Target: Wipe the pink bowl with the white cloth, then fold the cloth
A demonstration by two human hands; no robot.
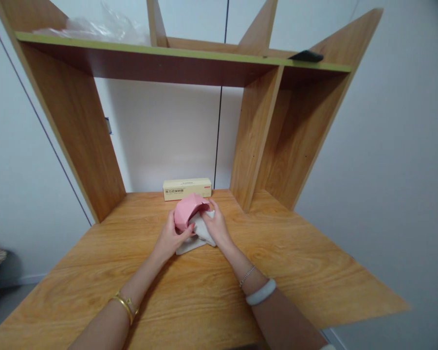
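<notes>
A pink faceted bowl-like container [188,206] is tipped on its side above the desk, its opening turned toward me and to the right. My left hand [173,235] grips its left side, with the thumb at the near rim. My right hand [216,224] is closed on a whitish cloth [201,228], its fingers partly hidden at the container's opening. Part of the cloth reaches into the opening, and the rest hangs down to the desktop below.
Behind the container, a long cream box [187,189] with printed lettering stands on the wooden desk [277,272]. A wooden shelf unit [257,141] rises at the back. Clear plastic wrapping [102,26] and a flat black object [306,56] lie on its upper shelf.
</notes>
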